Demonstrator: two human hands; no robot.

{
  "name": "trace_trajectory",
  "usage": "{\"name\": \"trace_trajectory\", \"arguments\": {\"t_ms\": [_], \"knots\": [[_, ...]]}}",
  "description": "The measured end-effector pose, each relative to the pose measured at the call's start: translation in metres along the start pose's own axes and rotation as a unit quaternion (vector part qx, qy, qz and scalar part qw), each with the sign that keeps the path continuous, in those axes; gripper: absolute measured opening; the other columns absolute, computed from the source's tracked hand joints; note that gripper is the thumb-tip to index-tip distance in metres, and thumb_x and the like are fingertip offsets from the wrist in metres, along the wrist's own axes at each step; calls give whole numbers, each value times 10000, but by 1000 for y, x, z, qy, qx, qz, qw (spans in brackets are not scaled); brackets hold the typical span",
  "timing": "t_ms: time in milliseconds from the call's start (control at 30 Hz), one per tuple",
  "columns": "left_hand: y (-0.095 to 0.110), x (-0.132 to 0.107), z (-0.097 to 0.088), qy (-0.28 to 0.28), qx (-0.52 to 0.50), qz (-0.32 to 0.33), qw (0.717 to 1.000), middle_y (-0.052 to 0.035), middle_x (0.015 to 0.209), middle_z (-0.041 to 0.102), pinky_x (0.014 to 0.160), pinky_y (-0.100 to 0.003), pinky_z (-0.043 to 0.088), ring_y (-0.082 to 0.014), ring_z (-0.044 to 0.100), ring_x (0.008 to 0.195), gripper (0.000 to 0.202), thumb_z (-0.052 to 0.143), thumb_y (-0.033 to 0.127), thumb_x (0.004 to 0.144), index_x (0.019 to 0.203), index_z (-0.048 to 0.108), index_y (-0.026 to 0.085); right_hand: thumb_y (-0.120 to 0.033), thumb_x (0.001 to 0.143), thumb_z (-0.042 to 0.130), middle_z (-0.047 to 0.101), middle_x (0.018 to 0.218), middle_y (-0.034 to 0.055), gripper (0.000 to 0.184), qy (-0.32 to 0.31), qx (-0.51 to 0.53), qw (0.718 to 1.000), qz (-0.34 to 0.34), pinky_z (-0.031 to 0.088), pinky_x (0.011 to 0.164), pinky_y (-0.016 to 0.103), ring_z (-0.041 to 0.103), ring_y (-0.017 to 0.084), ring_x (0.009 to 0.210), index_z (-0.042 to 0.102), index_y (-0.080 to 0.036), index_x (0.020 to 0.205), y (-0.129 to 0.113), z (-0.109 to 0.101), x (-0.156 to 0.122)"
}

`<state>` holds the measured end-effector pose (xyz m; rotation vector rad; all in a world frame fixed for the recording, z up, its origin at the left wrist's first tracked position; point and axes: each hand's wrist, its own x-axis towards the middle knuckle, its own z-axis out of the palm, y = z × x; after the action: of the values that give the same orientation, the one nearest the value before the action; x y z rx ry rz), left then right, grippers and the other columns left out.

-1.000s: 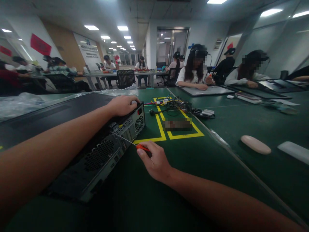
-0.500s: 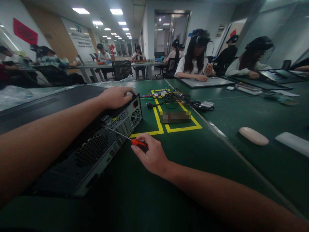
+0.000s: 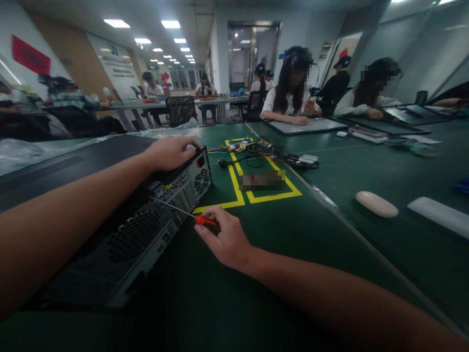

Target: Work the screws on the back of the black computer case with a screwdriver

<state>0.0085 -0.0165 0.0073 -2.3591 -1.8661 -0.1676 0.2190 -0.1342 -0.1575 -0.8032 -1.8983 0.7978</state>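
Note:
A black desktop computer case (image 3: 146,230) lies on its side on the green table (image 3: 278,254), its vented rear panel facing me. My left hand (image 3: 170,152) rests curled over the case's top far corner, gripping it. My right hand (image 3: 223,239) pinches the red handle of a screwdriver (image 3: 186,214). The thin shaft points left and its tip meets the rear panel of the case.
Yellow tape rectangles (image 3: 256,188) mark the table beyond the case, with a tangle of cables (image 3: 264,149) behind them. A pale oval object (image 3: 376,204) and a white bar (image 3: 437,215) lie to the right. Other people sit at tables farther back. Clear plastic wrap (image 3: 32,149) lies far left.
The view has shifted slightly, so everything sits a little higher and more to the left. Both hands keep their grips; the screwdriver stays against the rear panel.

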Motion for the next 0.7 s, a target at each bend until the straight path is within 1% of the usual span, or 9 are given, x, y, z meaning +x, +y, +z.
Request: {"name": "trace_trajectory", "arguments": {"t_ms": [133,267,400,533,700], "knots": [[-2,3,0,-1,4,4,1000,-105,1091,803,906,-377,480,-260,675,926,575,425,342,1110,1555,746,172,-379,1069,748,807,1116,48,153,-1,4,1000,0,636,933,406,773,235,990,683,-277,1163,0,0,0],[-7,8,3,-9,18,-5,1000,-106,1051,811,920,-401,524,-311,746,985,608,417,408,1080,1556,754,236,-387,1069,738,805,1106,51,152,-1,6,1000,0,629,921,422,760,236,972,682,-281,1163,1,0,0],[-11,11,5,-2,11,3,1000,-109,1121,835,952,-426,552,-341,770,1052,624,415,443,1056,1544,762,269,-398,1071,721,802,1094,57,158,1,14,1000,-8,627,898,422,753,237,952,682,-274,1160,0,-1,0],[-11,11,6,1,4,7,1000,-130,1181,839,975,-448,558,-355,769,1076,638,402,464,1054,1530,772,255,-393,1072,724,808,1095,52,153,3,19,1000,-5,633,895,410,756,228,941,692,-274,1162,-1,-1,0],[-11,11,6,-2,15,9,1000,-133,1191,834,967,-433,559,-341,771,1074,646,385,459,1060,1537,761,242,-426,1075,726,823,1104,55,186,7,13,1000,-14,639,911,408,768,229,955,704,-268,1170,1,0,0]]}}
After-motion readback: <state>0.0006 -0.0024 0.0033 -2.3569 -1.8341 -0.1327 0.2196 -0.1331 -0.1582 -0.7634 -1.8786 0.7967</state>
